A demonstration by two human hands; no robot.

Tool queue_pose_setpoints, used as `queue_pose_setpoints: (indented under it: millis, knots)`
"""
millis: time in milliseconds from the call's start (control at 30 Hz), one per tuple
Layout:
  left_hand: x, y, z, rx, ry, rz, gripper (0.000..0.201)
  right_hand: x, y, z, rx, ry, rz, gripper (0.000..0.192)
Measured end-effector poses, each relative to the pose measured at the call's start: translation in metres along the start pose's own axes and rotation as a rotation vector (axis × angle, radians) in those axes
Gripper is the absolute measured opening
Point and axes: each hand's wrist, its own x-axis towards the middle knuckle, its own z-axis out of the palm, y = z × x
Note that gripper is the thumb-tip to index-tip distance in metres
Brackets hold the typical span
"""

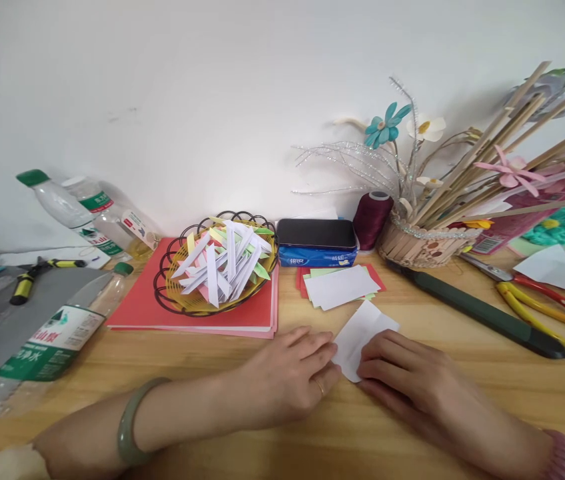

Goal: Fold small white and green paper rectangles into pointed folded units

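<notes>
A small white paper rectangle (357, 340) lies at a slant on the wooden table between my hands. It has a faint crease and one raised or folded part toward the right. My left hand (282, 377) stretches in from the left, its fingers extended and slightly apart, the tips touching the paper's left edge. On the other side, my right hand (412, 380) has its fingers curled together over the paper's right edge and its thumb low against the near corner. Just beyond, a stack of white, green and red paper slips (341, 287) sits on the table.
A wire-rimmed basket (162, 293) of folded paper strips stands on red sheets (132, 293). Behind are a phone (316, 233) on a blue tissue pack (312, 257), and a thread spool (371, 220). Bottles (57, 340) lie left; a dark green-handled tool (482, 310) and scissors (542, 280) right.
</notes>
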Motion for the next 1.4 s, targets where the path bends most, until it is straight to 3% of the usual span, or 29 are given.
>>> queue_pose_setpoints:
  millis: [167, 267, 500, 667, 833, 1167, 1400]
  knots:
    - [0.001, 0.005, 0.002, -0.074, 0.036, -0.016, 0.023, 0.002, -0.003, 0.005, 0.149, 0.043, 0.207, 0.017]
    - [0.002, 0.009, 0.004, -0.140, 0.039, -0.104, 0.023, 0.002, -0.005, 0.008, 0.178, 0.054, 0.313, 0.018]
    - [0.005, 0.017, 0.005, -0.378, -0.110, -0.333, 0.018, 0.003, -0.006, 0.012, 0.120, 0.056, 0.342, 0.020]
    - [0.004, 0.017, 0.005, -0.308, -0.071, -0.294, 0.023, 0.005, -0.006, 0.013, 0.095, 0.073, 0.320, 0.019]
    - [0.003, 0.015, 0.005, -0.192, -0.077, -0.157, 0.020, 0.004, -0.006, 0.013, 0.095, 0.061, 0.327, 0.019]
    - [0.001, 0.022, 0.021, -0.162, -0.074, -0.210, 0.016, 0.005, -0.004, 0.014, 0.087, 0.083, 0.304, 0.018]
    - [0.002, 0.019, 0.013, -0.160, -0.153, -0.144, 0.021, 0.006, -0.007, 0.014, 0.035, 0.127, 0.296, 0.019]
